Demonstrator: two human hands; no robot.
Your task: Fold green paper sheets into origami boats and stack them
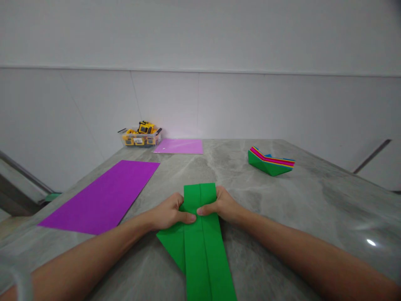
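Between my two hands is a long strip of folded green paper (203, 251), creased lengthwise, its far end raised towards the wall and its near end running out of the bottom of the view. A pointed flap sticks out on its left side. My left hand (175, 213) grips the left edge, thumb on top and fingers mostly hidden behind. From the other edge my right hand (224, 205) pinches it too, its thumb tip close to the left thumb near the middle crease.
A folded paper boat (271, 163), green with coloured stripes, sits at the right on the grey marbled table (228, 163). Purple paper (106, 196) lies at the left, a pink sheet (180, 146) farther back. Beside that sheet, a clear bin (139, 140) holds yellow toy vehicles (145, 127).
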